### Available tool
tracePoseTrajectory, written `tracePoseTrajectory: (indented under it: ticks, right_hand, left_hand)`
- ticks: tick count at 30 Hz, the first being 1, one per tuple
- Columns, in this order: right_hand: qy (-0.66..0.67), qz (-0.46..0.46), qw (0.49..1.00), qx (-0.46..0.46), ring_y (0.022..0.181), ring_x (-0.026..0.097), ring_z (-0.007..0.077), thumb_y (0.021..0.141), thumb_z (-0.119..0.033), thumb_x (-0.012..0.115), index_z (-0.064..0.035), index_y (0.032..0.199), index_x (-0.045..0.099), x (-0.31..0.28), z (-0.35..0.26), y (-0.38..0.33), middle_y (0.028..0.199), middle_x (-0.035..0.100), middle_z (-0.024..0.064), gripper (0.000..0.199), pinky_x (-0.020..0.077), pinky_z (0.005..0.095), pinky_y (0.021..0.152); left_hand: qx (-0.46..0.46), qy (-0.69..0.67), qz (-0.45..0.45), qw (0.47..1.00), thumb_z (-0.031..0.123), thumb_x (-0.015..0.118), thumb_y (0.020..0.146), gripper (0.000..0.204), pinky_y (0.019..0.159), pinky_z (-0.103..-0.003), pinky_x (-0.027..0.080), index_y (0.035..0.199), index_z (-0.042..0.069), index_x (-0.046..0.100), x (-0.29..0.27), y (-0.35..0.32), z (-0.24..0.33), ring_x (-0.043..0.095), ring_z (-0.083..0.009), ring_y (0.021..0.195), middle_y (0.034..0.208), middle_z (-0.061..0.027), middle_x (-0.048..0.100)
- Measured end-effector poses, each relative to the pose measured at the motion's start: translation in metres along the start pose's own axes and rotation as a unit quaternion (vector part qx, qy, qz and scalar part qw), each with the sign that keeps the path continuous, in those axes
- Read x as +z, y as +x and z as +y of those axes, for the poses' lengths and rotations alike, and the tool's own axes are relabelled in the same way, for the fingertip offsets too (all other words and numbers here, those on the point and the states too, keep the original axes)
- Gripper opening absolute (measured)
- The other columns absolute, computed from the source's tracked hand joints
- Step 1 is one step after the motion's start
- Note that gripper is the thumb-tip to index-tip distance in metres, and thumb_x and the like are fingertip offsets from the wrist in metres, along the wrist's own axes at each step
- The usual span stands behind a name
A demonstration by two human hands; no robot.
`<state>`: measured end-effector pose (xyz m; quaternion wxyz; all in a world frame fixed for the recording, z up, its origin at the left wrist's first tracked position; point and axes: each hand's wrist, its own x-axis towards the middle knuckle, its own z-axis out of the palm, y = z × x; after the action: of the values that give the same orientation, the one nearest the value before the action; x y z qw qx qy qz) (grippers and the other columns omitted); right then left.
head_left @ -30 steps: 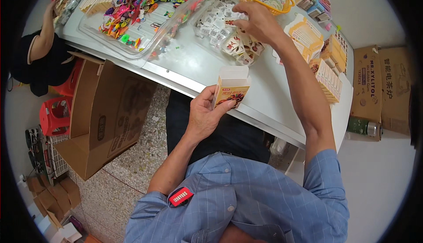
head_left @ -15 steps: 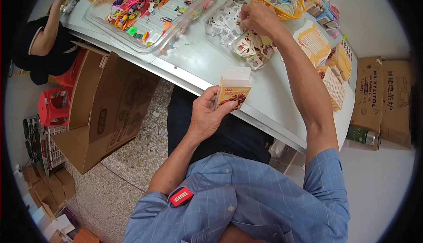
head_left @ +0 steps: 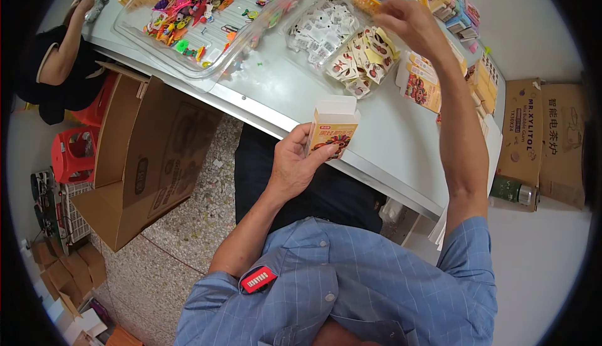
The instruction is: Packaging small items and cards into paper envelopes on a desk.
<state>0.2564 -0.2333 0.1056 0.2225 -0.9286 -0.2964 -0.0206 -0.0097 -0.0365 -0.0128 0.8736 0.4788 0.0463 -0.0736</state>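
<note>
My left hand (head_left: pixel 295 164) grips a small yellow printed carton (head_left: pixel 332 138) upright, at the table's front edge. Its white top flap stands raised, and my thumb lies across the front. My right hand (head_left: pixel 411 27) hovers at the near rim of a yellow plastic basket (head_left: pixel 364 0) holding colourful flat packets. Its fingers are bent and look apart, with nothing visible between them. Close by on the left are a clear tub of small white packets (head_left: pixel 323 29) and another of cream-coloured printed sachets (head_left: pixel 364 62).
A large clear tray (head_left: pixel 210 73) of colourful small toys spans the table's left part. Flat yellow cartons (head_left: pixel 421 85) and stacked cartons (head_left: pixel 481 89) lie at the right. An open cardboard box (head_left: pixel 150 158) stands left of me. Another person's arm (head_left: pixel 63 57) shows at far left.
My right hand has moved right from over the white packets and sachets to the yellow basket's near side, uncovering both tubs. My left hand keeps the carton in place.
</note>
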Motion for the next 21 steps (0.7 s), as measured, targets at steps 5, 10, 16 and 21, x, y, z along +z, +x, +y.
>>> tracePoseTrajectory:
  ticks: [5, 10, 16, 21]
  right_hand:
    - [-0.01, 0.0, 0.999, -0.036, 0.082, 0.067, 0.0255, 0.083, -0.021, 0.075, -0.0012, 0.099, 0.071, 0.065, -0.04, 0.023, 0.086, 0.07, 0.0132, 0.026, 0.0516, 0.0365, 0.079]
    - [-0.139, -0.006, 0.986, -0.088, 0.093, 0.068, 0.0341, 0.08, -0.022, 0.076, -0.001, 0.094, 0.073, 0.095, -0.04, 0.032, 0.097, 0.072, 0.0172, 0.025, 0.0519, 0.0437, 0.084]
    - [0.028, -0.09, 0.995, 0.007, 0.076, 0.065, 0.0263, 0.08, -0.019, 0.075, 0.0014, 0.087, 0.069, 0.089, -0.035, 0.031, 0.082, 0.069, 0.0141, 0.022, 0.0513, 0.0386, 0.074]
    - [0.128, -0.047, 0.991, 0.006, 0.07, 0.055, 0.0124, 0.084, -0.018, 0.075, -0.0002, 0.085, 0.066, 0.085, -0.024, 0.029, 0.075, 0.064, 0.0033, 0.02, 0.0464, 0.0299, 0.065]
  left_hand:
    - [-0.002, 0.001, 0.004, 1.0, -0.002, 0.068, 0.093, 0.036, 0.094, -0.03, 0.054, 0.125, -0.008, 0.054, 0.002, -0.002, 0.004, 0.065, -0.0163, 0.106, 0.117, -0.014, 0.067]
    - [0.009, 0.013, 0.02, 1.0, -0.002, 0.068, 0.093, 0.036, 0.095, -0.03, 0.055, 0.125, -0.008, 0.054, -0.003, -0.004, 0.008, 0.065, -0.0164, 0.106, 0.117, -0.014, 0.067]
    - [0.01, -0.016, 0.026, 0.999, -0.002, 0.068, 0.093, 0.035, 0.093, -0.03, 0.055, 0.125, -0.008, 0.054, -0.009, -0.005, 0.007, 0.065, -0.0168, 0.106, 0.116, -0.0142, 0.067]
    - [0.016, -0.013, 0.023, 1.0, -0.002, 0.067, 0.093, 0.035, 0.092, -0.031, 0.056, 0.125, -0.008, 0.054, -0.011, 0.0, 0.006, 0.066, -0.0167, 0.105, 0.115, -0.0143, 0.068]
